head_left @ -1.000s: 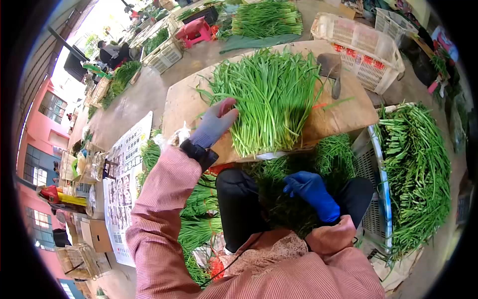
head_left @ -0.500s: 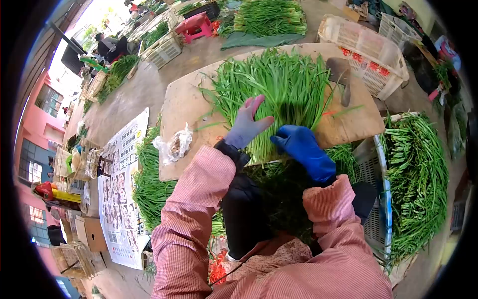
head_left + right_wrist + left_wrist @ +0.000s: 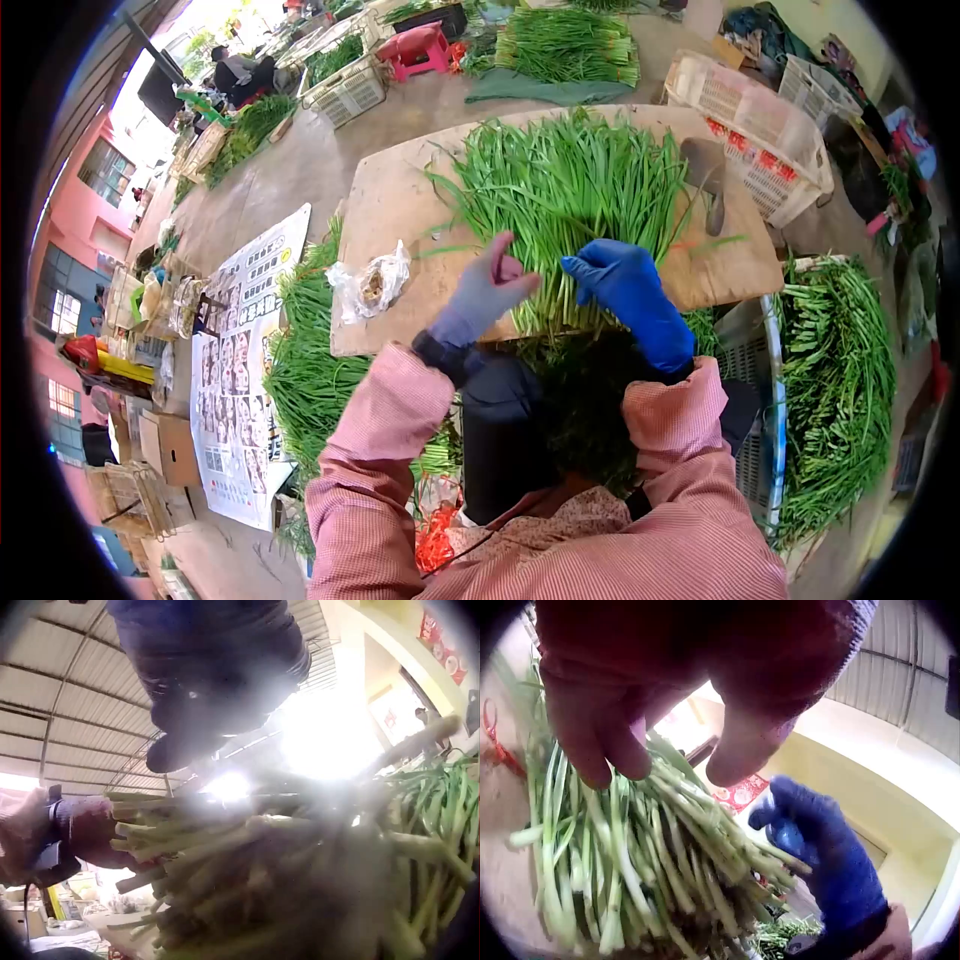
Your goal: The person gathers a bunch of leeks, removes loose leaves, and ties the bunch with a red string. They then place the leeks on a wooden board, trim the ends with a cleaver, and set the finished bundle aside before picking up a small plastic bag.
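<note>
A wide bunch of green leafy stalks (image 3: 590, 200) lies on the wooden board, pale cut ends towards the person. The left hand (image 3: 483, 298), in a grey and pink glove, is at the bunch's left side, thumb apart from the fingers. In the left wrist view its fingertips touch the pale stalks (image 3: 682, 847). The blue-gloved right hand (image 3: 640, 305) is over the cut ends at the right, its fingers bent. The right wrist view shows that hand (image 3: 210, 675) above the stalk ends (image 3: 225, 862), with nothing visible in its fingers.
A cleaver (image 3: 704, 165) lies at the board's (image 3: 400, 200) right side, a plastic bag (image 3: 372, 284) at its left. Greens fill a crate (image 3: 835, 380) at the right. More greens (image 3: 310, 370) lie left of the board. An empty white crate (image 3: 750, 115) stands behind.
The right hand has risen from the lap to the stalk ends. The left hand has come in from the bunch's left edge, then drawn slightly back towards the person. The head view has shifted.
</note>
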`<state>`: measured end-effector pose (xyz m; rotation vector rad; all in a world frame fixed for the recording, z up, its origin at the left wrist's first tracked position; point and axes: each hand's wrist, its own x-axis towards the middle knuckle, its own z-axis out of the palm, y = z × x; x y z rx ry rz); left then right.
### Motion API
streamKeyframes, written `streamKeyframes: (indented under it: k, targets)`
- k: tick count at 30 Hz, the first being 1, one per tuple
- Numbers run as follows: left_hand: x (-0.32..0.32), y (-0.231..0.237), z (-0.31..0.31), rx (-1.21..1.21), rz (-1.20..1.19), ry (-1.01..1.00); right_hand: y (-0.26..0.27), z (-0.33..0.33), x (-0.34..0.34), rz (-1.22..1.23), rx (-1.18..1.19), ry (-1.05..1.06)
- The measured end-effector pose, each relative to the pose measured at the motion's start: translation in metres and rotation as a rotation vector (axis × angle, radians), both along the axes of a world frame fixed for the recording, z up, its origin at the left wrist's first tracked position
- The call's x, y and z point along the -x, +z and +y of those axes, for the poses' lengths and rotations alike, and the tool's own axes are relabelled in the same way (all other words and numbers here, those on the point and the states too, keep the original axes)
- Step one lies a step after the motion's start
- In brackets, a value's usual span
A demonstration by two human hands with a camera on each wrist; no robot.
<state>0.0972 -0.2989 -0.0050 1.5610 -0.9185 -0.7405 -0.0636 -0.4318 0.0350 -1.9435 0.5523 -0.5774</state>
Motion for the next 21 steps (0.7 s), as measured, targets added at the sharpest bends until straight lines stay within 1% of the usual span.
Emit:
streamKeyframes:
  k: [1, 2, 3, 4, 5, 7, 9, 11, 12, 13, 15, 16, 17, 19, 21]
  targets:
    - [0.007, -0.002, 0.002, -0.029, 0.015, -0.016, -0.001, 0.000, -0.006, -0.001, 0.013, 0.008]
    - [0.009, -0.011, 0.001, -0.015, 0.016, -0.006, -0.003, 0.001, -0.013, 0.057, 0.076, 0.050]
    - [0.009, -0.026, -0.002, -0.001, 0.111, -0.001, -0.007, 0.000, -0.020, 0.117, 0.139, 0.091]
    - [0.012, -0.029, -0.004, 0.013, 0.209, 0.001, -0.015, -0.003, -0.027, 0.179, 0.362, 0.079]
    - [0.015, -0.033, -0.005, 0.027, 0.216, 0.010, -0.023, -0.005, -0.029, 0.185, 0.376, 0.089]
    - [0.024, -0.027, -0.007, 0.089, 0.241, -0.056, -0.028, -0.006, -0.030, 0.294, 0.574, -0.010]
    - [0.031, -0.029, -0.008, 0.131, 0.263, -0.043, -0.028, -0.008, -0.030, 0.351, 0.581, 0.008]
    - [0.038, -0.023, -0.007, 0.138, 0.398, -0.043, -0.022, -0.011, -0.030, 0.498, 0.428, -0.027]
    - [0.042, -0.026, -0.011, 0.166, 0.428, -0.016, -0.026, -0.011, -0.030, 0.449, 0.437, -0.039]
    - [0.042, -0.030, -0.011, 0.183, 0.448, -0.004, -0.027, -0.013, -0.028, 0.467, 0.455, -0.025]
    - [0.042, -0.035, -0.011, 0.163, 0.435, 0.024, -0.028, -0.014, -0.025, 0.375, 0.108, -0.055]
    - [0.042, -0.037, -0.011, 0.181, 0.401, 0.018, -0.027, -0.012, -0.025, 0.339, 0.070, -0.069]
    - [0.040, -0.039, -0.010, 0.191, 0.415, 0.024, -0.026, -0.011, -0.025, 0.352, 0.080, -0.064]
    - [0.037, -0.036, -0.009, 0.168, 0.351, -0.005, -0.024, -0.012, -0.023, 0.313, -0.121, -0.100]
    - [0.038, -0.040, -0.011, 0.208, 0.321, 0.027, -0.022, -0.011, -0.022, 0.297, -0.127, -0.100]
